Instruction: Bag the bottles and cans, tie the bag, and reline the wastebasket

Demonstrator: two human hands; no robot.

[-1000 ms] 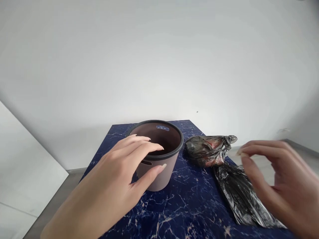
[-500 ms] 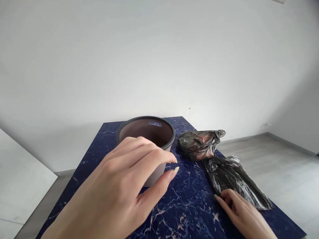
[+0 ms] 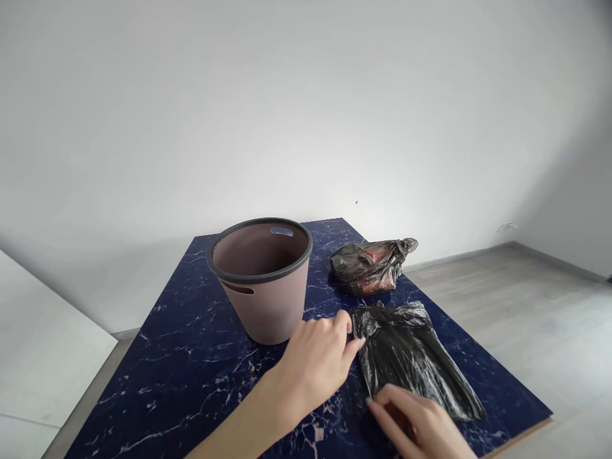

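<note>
A flat black plastic bag lies on the blue marble-patterned table at the right. My left hand reaches to its upper left corner, thumb and forefinger closing on the film there. Lower down, my right hand pinches the near left edge of the same bag, its other fingers curled under. A brown-mauve plastic bin with a dark rim and cut-out handles stands upright left of the bag, and its visible inside holds no liner.
Behind the flat bag sits a knotted black bag with reddish contents showing through. The blue table ends at a right edge above the grey floor. A white wall rises behind, and a white cabinet stands at left.
My left hand has moved from in front of the bin rightward to the bag's upper corner, uncovering the bin. My right hand stays at the bag's near edge. The view has shifted slightly.
</note>
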